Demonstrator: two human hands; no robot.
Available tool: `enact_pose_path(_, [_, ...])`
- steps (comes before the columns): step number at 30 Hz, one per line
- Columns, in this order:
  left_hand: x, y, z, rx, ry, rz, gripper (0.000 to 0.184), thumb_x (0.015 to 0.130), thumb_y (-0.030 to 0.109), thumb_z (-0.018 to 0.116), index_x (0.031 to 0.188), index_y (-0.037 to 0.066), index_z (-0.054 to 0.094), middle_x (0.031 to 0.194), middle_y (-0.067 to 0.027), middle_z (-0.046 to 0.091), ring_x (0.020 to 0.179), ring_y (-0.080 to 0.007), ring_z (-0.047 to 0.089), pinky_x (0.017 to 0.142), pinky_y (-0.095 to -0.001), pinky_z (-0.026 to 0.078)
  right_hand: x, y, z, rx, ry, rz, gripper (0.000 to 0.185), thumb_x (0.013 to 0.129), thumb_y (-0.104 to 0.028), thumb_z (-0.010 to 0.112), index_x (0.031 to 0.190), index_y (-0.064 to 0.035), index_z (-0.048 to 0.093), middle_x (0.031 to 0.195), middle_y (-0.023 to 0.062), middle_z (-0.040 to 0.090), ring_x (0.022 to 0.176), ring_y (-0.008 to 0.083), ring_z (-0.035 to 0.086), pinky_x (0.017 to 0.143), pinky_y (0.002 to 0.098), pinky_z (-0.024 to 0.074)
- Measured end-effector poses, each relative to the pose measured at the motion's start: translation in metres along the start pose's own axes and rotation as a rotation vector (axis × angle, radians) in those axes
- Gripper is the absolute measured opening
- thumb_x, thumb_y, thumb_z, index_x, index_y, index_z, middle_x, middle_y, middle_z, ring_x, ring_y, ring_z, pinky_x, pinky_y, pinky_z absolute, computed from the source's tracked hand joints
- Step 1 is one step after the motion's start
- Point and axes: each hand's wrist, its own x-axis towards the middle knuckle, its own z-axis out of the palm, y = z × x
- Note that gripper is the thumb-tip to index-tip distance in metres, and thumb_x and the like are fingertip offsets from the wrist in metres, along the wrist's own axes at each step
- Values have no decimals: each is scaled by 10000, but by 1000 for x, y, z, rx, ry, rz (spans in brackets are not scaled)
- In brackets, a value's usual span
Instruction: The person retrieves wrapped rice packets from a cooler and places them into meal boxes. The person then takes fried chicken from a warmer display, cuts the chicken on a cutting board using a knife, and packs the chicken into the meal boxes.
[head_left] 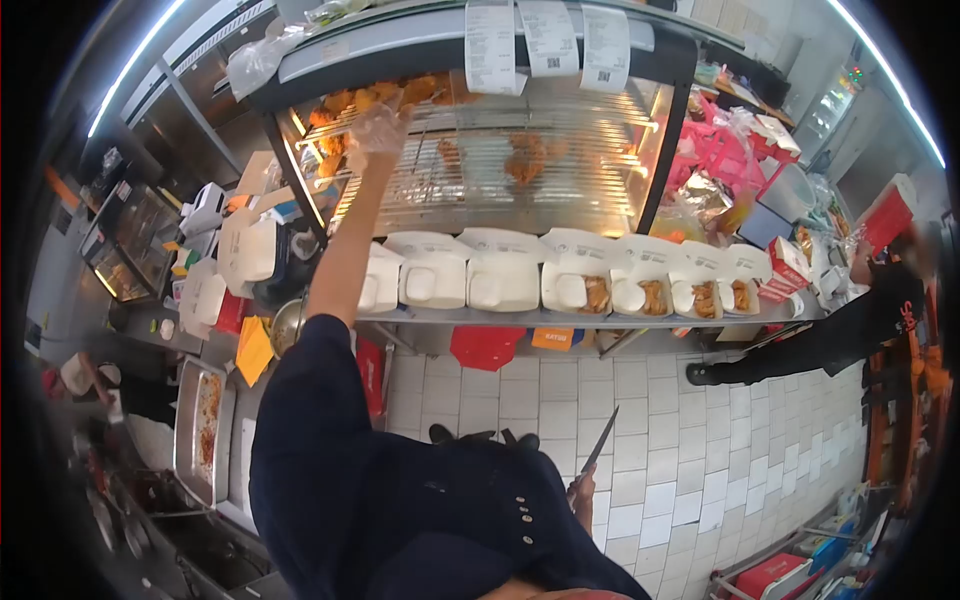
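Note:
My left hand, in a clear plastic glove, reaches into the lit glass warming cabinet at its upper left. Pieces of fried chicken lie around and behind it; blur and the glove hide whether its fingers hold one. More fried chicken rests on the wire rack in the cabinet's middle. Low on my right side, my right hand grips the handle of a knife, its blade pointing up and forward, away from the food.
Open white takeaway boxes line the shelf before the cabinet; several at the right hold sliced chicken. Receipts hang from the cabinet top. A person in dark clothes stands at right. A metal tray is at left.

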Motion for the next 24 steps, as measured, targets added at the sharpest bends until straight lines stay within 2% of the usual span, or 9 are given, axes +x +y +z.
enact_pose_path(1, [20,-2,4,-17,15,0,480,943,566,553,1157,164,705,1041,-93,736,914,-285,710,765,-425,564,-3,-2,3,13,5,-18,744,906,-831,345,682,-129,439,503,19,386,398,177,405,380,342,367])
enact_pose_path(3, [52,1,12,124,-112,238,466,951,521,565,1237,167,667,1125,-82,726,1017,-269,708,831,-418,575,-12,10,2,43,53,-26,731,913,-822,343,636,-150,414,493,19,394,402,172,422,381,343,371])
enact_pose_path(4, [63,3,14,99,-208,253,519,927,493,598,1341,180,588,1235,-100,688,1135,-283,671,894,-428,570,-17,21,2,16,78,-38,757,910,-836,299,621,-148,429,480,5,383,392,169,391,381,347,334])
enact_pose_path(5, [73,7,16,76,-199,257,519,927,493,598,1341,180,588,1235,-100,688,1135,-283,671,894,-428,570,-20,33,0,-11,103,-49,787,907,-849,255,605,-147,444,466,-9,373,382,165,361,380,352,297])
enact_pose_path(10, [99,13,25,216,-469,218,733,790,391,730,1457,211,485,1469,-130,526,1360,-329,493,1106,-478,420,-33,58,10,-81,155,-32,769,911,-839,278,587,-156,418,463,-6,366,379,165,367,375,349,308])
enact_pose_path(13, [112,3,49,190,-581,122,671,855,432,686,1464,263,460,1534,-106,465,1351,-337,513,1115,-473,419,-43,69,11,-89,164,-23,759,914,-833,293,576,-161,402,461,-5,362,377,165,370,372,347,314])
enact_pose_path(15, [112,-2,60,159,-603,87,629,862,407,688,1432,244,479,1488,-100,487,1320,-324,526,1095,-456,427,-48,76,12,-89,160,-31,754,915,-829,302,569,-165,391,460,-4,360,376,165,373,370,345,318])
enact_pose_path(20, [78,3,71,25,-408,96,524,877,344,692,1351,197,527,1374,-86,541,1244,-291,558,1043,-413,447,-81,111,-3,-90,155,-77,744,919,-820,325,551,-174,365,457,-1,353,372,165,379,365,342,329])
enact_pose_path(24, [55,13,84,-205,-282,3,440,889,294,695,1287,159,564,1282,-75,584,1183,-265,583,1003,-379,463,-92,109,-5,-34,143,-144,738,922,-812,344,537,-182,344,455,1,348,370,165,383,361,340,337])
